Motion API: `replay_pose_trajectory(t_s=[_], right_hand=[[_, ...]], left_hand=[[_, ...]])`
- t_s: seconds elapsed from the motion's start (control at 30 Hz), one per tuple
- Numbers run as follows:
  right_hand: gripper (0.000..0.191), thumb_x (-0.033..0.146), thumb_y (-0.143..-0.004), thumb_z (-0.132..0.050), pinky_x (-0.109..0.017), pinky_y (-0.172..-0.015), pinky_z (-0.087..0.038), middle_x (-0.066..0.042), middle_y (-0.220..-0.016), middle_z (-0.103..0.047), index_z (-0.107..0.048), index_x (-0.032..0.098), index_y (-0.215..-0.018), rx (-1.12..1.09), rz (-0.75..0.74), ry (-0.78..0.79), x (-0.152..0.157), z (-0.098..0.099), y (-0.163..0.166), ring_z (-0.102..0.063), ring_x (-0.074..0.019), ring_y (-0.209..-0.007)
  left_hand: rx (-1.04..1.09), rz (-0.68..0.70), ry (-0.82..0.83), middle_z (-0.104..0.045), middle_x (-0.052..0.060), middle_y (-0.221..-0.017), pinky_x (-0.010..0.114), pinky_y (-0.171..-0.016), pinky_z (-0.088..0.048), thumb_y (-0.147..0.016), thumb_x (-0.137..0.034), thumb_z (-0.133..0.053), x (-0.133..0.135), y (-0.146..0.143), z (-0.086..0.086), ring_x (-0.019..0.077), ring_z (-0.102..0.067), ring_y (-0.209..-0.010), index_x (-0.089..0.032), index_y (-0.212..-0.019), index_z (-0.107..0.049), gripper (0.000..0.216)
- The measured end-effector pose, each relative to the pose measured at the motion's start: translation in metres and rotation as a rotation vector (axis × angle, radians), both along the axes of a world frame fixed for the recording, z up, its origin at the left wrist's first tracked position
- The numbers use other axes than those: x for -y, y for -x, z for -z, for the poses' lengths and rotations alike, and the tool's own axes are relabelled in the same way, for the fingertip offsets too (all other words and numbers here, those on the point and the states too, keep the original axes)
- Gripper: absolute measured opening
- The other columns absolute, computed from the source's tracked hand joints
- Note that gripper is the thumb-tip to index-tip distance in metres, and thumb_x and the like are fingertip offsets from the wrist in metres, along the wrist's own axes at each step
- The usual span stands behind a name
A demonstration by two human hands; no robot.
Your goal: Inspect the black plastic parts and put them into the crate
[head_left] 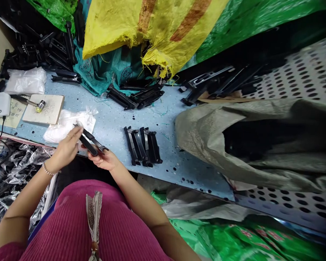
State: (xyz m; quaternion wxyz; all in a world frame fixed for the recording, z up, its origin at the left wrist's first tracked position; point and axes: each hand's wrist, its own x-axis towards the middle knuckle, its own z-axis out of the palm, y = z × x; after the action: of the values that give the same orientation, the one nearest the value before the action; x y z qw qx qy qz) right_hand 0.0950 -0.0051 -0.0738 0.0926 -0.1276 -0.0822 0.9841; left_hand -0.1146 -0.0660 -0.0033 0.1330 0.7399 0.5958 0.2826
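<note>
Magenta ribbed top fills the bottom centre of the frame. Just above it, left of centre, the right hand is clasped on a forked black piece; the left hand has its fingertips drawn together at the piece's upper end, though whether they pinch it I cannot tell. Similar black pieces lie mid-frame on the speckled blue table, with a grey sack at right

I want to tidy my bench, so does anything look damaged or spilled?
Yes. The yellow sack over the back of the bench has a frayed edge with loose threads, as if torn. Small bits litter the pale board at left.
</note>
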Motion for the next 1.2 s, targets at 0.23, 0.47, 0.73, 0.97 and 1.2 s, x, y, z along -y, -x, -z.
replay_pose_trajectory(t_s=[0.23, 0.47, 0.73, 0.97, 1.2], right_hand=[[0.040, 0.038, -0.089, -0.066, -0.009, -0.033, -0.032, -0.002, -0.077, -0.066, -0.062, 0.011, -0.119, -0.055, 0.043, -0.080, 0.015, -0.015, -0.020, -0.039, -0.0034, -0.046], [0.044, 0.054, -0.084, -0.067, -0.014, -0.027, -0.029, 0.001, -0.060, -0.063, -0.066, 0.016, -0.107, 0.016, 0.124, -0.267, 0.034, -0.012, -0.041, -0.036, -0.0061, -0.036], [0.038, 0.044, -0.087, -0.068, -0.009, -0.031, -0.026, 0.002, -0.067, -0.060, -0.066, 0.012, -0.108, 0.091, 0.019, -0.132, 0.032, -0.036, -0.046, -0.030, -0.0022, -0.042], [0.024, 0.037, -0.084, -0.071, -0.017, -0.041, -0.035, 0.002, -0.064, -0.056, -0.068, 0.015, -0.093, 0.513, 0.226, -0.554, 0.018, -0.031, -0.018, -0.042, -0.0072, -0.048], [0.033, 0.031, -0.092, -0.060, -0.038, -0.091, -0.053, -0.006, -0.108, -0.072, -0.069, 0.024, -0.123, 0.469, 0.111, -1.214, 0.025, -0.065, -0.014, -0.066, -0.0213, -0.098]], left_hand=[[0.140, -0.350, -0.018, -0.046, 0.019, -0.151, 0.030, -0.075, -0.058, -0.084, -0.004, -0.054, 0.008, 0.017, 0.006, 0.0058, -0.056, -0.066, -0.023, -0.152, -0.042, 0.072], [0.209, -0.343, 0.029, -0.047, 0.018, -0.146, 0.028, -0.073, -0.059, -0.079, -0.003, -0.058, -0.009, 0.012, 0.025, 0.0040, -0.052, -0.064, -0.019, -0.149, -0.044, 0.073], [0.199, -0.127, 0.004, -0.041, 0.018, -0.152, 0.034, -0.087, -0.060, -0.080, 0.001, -0.057, -0.021, -0.005, 0.029, 0.0165, -0.065, -0.097, -0.027, -0.159, -0.029, 0.088], [0.027, 0.197, 0.018, -0.037, 0.017, -0.161, 0.045, -0.114, -0.050, -0.094, -0.003, -0.044, 0.016, -0.035, -0.001, 0.0277, -0.049, -0.143, -0.026, -0.164, -0.010, 0.082], [-0.019, 0.210, 0.172, -0.063, 0.012, -0.139, 0.043, -0.110, -0.055, -0.098, -0.023, -0.055, 0.073, -0.021, -0.041, 0.0242, -0.063, -0.128, -0.027, -0.151, -0.047, 0.054]])
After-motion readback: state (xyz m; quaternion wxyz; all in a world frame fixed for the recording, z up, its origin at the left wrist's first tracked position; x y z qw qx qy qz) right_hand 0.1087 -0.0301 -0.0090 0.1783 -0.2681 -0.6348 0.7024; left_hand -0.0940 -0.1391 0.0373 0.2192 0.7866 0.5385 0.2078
